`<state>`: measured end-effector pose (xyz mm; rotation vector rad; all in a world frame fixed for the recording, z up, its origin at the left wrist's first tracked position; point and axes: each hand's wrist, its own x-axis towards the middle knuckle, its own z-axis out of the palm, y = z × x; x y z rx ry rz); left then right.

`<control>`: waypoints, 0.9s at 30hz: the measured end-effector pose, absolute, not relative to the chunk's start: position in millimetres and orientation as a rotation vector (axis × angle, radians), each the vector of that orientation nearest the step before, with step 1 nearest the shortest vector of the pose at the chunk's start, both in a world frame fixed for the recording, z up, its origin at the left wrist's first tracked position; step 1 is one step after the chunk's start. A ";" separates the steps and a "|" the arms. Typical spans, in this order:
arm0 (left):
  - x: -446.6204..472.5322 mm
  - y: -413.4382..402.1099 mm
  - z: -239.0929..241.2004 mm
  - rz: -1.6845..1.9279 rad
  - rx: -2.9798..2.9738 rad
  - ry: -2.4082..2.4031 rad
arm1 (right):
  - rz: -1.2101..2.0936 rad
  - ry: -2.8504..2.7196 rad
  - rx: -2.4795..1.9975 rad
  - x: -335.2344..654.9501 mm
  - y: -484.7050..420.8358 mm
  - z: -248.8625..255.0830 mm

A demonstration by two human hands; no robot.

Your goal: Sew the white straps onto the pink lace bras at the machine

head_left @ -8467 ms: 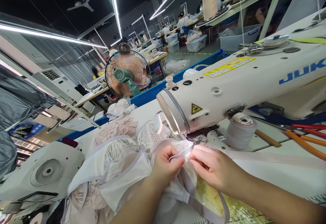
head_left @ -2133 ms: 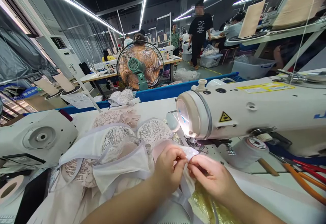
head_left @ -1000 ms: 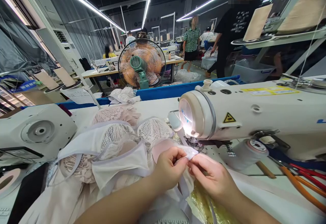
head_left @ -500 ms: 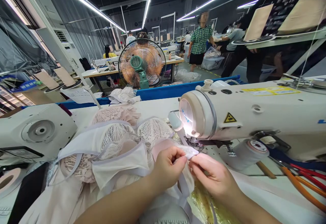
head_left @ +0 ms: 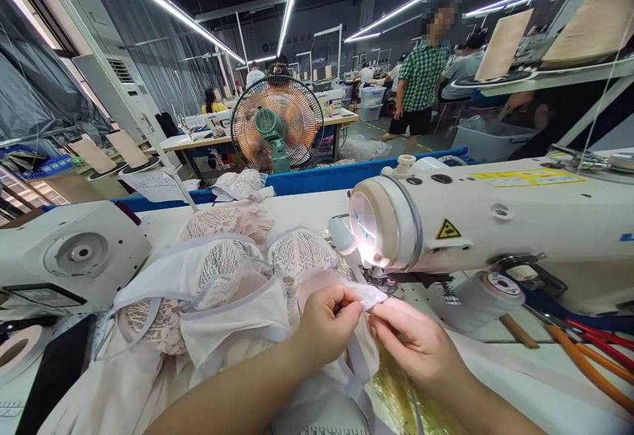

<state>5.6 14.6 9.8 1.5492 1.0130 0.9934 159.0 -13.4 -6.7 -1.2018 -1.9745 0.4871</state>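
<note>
White garment (head_left: 369, 295), in hand over desk (head_left: 317, 202).
Yellow plastic (head_left: 396, 385) in foreground; left fingers (head_left: 349, 317) pinched closed on garment, right fingers (head_left: 399, 316) touching its tip, grip unclear; lace pieces (head_left: 230, 260) left; thread spool (head_left: 478, 300) right; sewing machine (head_left: 475, 214) just ahead; fan (head_left: 277, 125) beyond.

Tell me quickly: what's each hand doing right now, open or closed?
Left hand: closed, pinching the edge of a white bra.
Right hand: half-curled, touching the white bra's corner; whether it grips, I can't tell.
</note>
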 end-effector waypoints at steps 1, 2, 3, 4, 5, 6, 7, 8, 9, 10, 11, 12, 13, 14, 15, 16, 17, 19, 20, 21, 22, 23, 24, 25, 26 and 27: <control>5.7 14.5 9.6 0.996 1.555 1.014 | 0.491 -1.971 -1.201 159.0 -13.3 -6.9; 5.7 14.4 9.6 0.998 1.562 1.017 | 0.494 -1.968 -1.201 159.0 -13.2 -7.1; 5.7 14.2 9.8 1.000 1.570 1.020 | 0.496 -1.965 -1.199 159.0 -13.2 -7.3; 5.7 14.0 10.2 1.002 1.580 1.021 | 0.497 -1.963 -1.196 159.0 -13.1 -7.5; 5.6 13.8 10.6 1.002 1.588 1.022 | 0.495 -1.963 -1.197 159.0 -13.0 -7.7; 5.5 13.7 11.0 1.002 1.593 1.021 | 0.495 -1.965 -1.198 159.1 -13.0 -7.8; 5.3 13.7 11.3 1.003 1.598 1.019 | 0.495 -1.968 -1.200 159.2 -12.9 -8.0; 5.2 13.7 11.4 1.004 1.602 1.017 | 0.495 -1.971 -1.201 159.4 -12.8 -8.2; 5.1 13.8 11.4 1.004 1.603 1.017 | 0.494 -1.972 -1.202 159.6 -12.8 -8.3; 5.0 13.9 11.3 1.006 1.604 1.017 | 0.495 -1.976 -1.206 159.9 -12.9 -8.4; 5.0 14.0 11.1 1.008 1.605 1.015 | 0.497 -1.979 -1.209 160.2 -12.9 -8.3; 5.0 14.1 11.0 1.010 1.605 1.013 | 0.502 -1.983 -1.210 160.5 -13.0 -8.2; 5.0 14.2 10.9 1.010 1.604 1.012 | 0.508 -1.987 -1.213 160.8 -13.1 -8.1; 5.1 14.3 11.0 1.009 1.603 1.013 | 0.514 -1.990 -1.214 161.0 -13.2 -7.9; 5.1 14.3 11.1 1.008 1.603 1.014 | 0.517 -1.992 -1.215 161.2 -13.3 -7.7; 5.2 14.2 11.4 1.006 1.604 1.018 | 0.519 -1.992 -1.216 161.3 -13.3 -7.6; 5.2 14.2 11.6 1.005 1.606 1.022 | 0.517 -1.991 -1.215 161.3 -13.2 -7.5; 5.3 14.3 12.1 1.005 1.612 1.026 | 0.509 -1.991 -1.217 161.0 -13.0 -7.8; 5.3 14.4 12.4 1.005 1.613 1.027 | 0.505 -1.992 -1.218 160.8 -12.8 -8.1; 5.3 14.6 12.8 0.999 1.613 1.026 | 0.503 -1.993 -1.220 160.6 -12.8 -8.4; 5.3 14.8 13.2 0.989 1.611 1.025 | 0.501 -1.995 -1.222 160.3 -12.7 -8.7; 5.2 15.1 13.7 0.975 1.609 1.027 | 0.504 -1.996 -1.227 159.9 -12.8 -9.0; 5.1 15.4 14.3 0.960 1.606 1.030 | 0.511 -1.992 -1.235 159.5 -12.9 -9.1; 5.1 15.6 14.9 0.942 1.603 1.033 | 0.524 -1.985 -1.244 159.0 -13.0 -9.2; 5.2 15.8 15.4 0.923 1.596 1.036 | 0.545 -1.973 -1.255 158.4 -13.0 -9.1; 5.3 16.0 15.6 0.906 1.583 1.039 | 0.574 -1.956 -1.268 157.8 -13.1 -8.9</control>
